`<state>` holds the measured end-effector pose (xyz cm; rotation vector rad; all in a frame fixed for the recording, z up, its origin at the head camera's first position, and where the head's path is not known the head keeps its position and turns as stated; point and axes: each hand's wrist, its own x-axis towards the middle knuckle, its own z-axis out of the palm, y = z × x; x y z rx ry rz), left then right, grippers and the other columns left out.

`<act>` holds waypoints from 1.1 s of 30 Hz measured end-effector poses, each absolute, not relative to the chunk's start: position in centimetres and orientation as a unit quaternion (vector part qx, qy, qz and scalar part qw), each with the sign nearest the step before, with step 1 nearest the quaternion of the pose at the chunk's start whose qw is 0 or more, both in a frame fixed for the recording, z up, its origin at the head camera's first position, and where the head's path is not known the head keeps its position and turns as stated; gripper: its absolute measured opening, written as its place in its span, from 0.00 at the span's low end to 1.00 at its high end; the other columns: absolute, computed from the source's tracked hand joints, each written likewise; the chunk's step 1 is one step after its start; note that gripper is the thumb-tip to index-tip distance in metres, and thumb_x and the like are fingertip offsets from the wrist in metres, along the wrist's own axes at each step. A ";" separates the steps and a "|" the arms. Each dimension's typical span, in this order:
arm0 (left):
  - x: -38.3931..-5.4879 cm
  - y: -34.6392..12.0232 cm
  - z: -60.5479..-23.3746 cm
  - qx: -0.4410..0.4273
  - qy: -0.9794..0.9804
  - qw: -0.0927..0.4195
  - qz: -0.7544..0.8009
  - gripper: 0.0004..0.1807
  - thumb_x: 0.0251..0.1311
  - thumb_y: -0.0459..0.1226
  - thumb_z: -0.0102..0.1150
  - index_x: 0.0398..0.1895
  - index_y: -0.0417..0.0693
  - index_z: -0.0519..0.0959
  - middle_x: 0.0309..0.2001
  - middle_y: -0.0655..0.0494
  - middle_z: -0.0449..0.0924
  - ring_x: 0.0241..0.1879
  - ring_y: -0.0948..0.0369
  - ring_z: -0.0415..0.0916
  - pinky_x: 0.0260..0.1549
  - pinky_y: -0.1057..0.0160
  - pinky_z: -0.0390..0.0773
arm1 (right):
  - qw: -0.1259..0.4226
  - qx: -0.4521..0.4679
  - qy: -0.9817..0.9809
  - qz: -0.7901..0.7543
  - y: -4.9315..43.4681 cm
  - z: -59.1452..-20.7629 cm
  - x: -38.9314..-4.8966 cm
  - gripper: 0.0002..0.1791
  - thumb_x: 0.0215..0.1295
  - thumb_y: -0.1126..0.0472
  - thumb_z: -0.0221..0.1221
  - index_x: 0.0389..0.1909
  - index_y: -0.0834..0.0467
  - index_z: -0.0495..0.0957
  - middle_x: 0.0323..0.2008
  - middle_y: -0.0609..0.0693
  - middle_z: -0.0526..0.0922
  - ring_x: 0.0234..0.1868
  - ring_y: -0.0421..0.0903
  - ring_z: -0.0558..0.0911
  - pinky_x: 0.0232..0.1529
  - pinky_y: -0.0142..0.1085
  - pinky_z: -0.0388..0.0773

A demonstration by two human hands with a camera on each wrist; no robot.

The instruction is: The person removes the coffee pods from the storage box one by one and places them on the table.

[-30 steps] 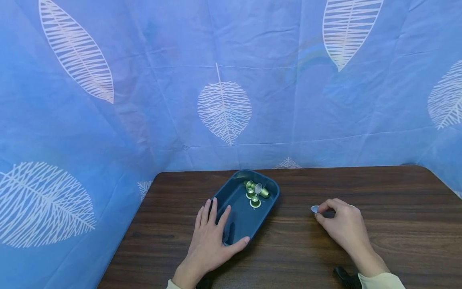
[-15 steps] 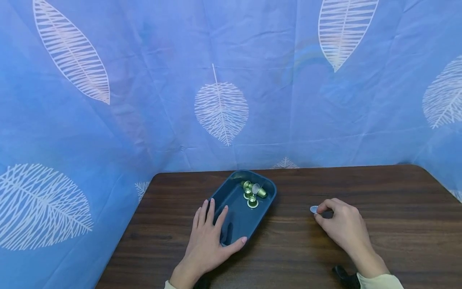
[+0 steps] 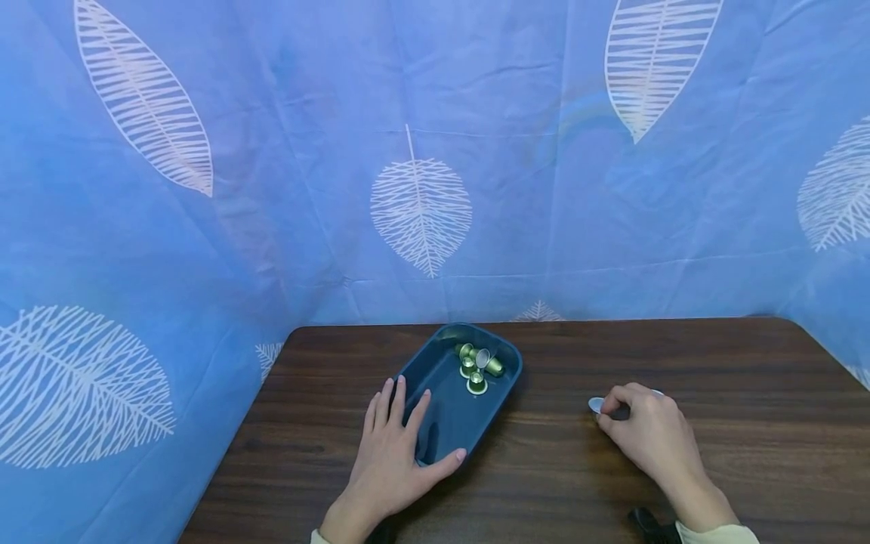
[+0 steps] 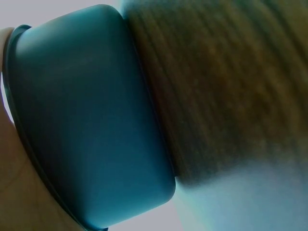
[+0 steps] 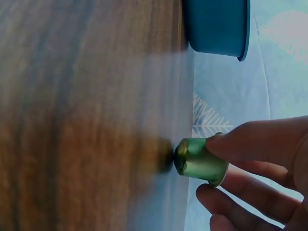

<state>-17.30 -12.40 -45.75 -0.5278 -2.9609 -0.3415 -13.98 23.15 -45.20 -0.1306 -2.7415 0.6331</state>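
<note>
In the head view, my left hand (image 3: 390, 453) lies with spread, straight fingers over the near end of a dark teal tray (image 3: 451, 415). Its thumb touches the right rim and its fingertips the left. Several green coffee capsules (image 3: 477, 381) sit together in the tray's far half. To the right, my right hand (image 3: 649, 434) pinches another coffee capsule (image 3: 595, 405) between thumb and index finger, silver lid upward. The right wrist view shows this green capsule (image 5: 199, 159) held by its lid end, its narrow bottom right at the tabletop.
The dark wooden table (image 3: 761, 423) ends at a blue cloth (image 3: 516, 189) with white leaf prints. A small pale edge (image 3: 658, 392) shows behind my right knuckles. Black straps (image 3: 649, 521) sit at the wrists.
My right hand and the capsule shift very slightly, and the capsule's lid looks a little more tilted. The left hand and tray hold their place; the head view sways slightly.
</note>
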 end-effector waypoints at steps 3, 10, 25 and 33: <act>-17.3 -12.4 -45.8 -0.174 -0.977 0.060 -0.111 0.55 0.44 0.83 0.33 0.73 0.66 0.61 0.78 0.49 0.44 0.77 0.47 0.37 0.69 0.37 0.47 | 0.145 -0.054 -0.962 0.224 23.2 -45.0 -13.9 0.10 0.48 0.59 0.72 0.23 0.44 0.80 0.35 0.47 0.84 0.24 0.42 0.72 0.19 0.35 0.65; -17.4 -12.4 -45.8 -0.186 -0.973 0.067 -0.118 0.55 0.45 0.82 0.33 0.73 0.64 0.61 0.78 0.48 0.43 0.77 0.47 0.36 0.69 0.37 0.46 | 0.137 -0.074 -0.964 0.215 23.3 -44.8 -13.8 0.12 0.46 0.52 0.73 0.20 0.41 0.77 0.38 0.47 0.83 0.27 0.43 0.73 0.17 0.36 0.63; -17.2 -12.4 -46.1 -0.179 -0.974 0.076 -0.120 0.55 0.45 0.82 0.34 0.73 0.65 0.61 0.78 0.50 0.43 0.77 0.49 0.34 0.70 0.38 0.44 | 0.124 -0.055 -0.969 0.205 23.8 -44.8 -13.8 0.11 0.47 0.55 0.73 0.22 0.42 0.79 0.40 0.51 0.84 0.38 0.52 0.78 0.27 0.47 0.74; -17.2 -12.3 -45.9 -0.182 -0.973 0.074 -0.121 0.54 0.45 0.82 0.34 0.73 0.65 0.61 0.78 0.49 0.44 0.77 0.48 0.36 0.70 0.37 0.45 | 0.189 -0.047 -0.962 0.194 24.4 -45.3 -13.9 0.12 0.44 0.59 0.74 0.20 0.43 0.79 0.36 0.53 0.86 0.41 0.57 0.77 0.29 0.52 0.73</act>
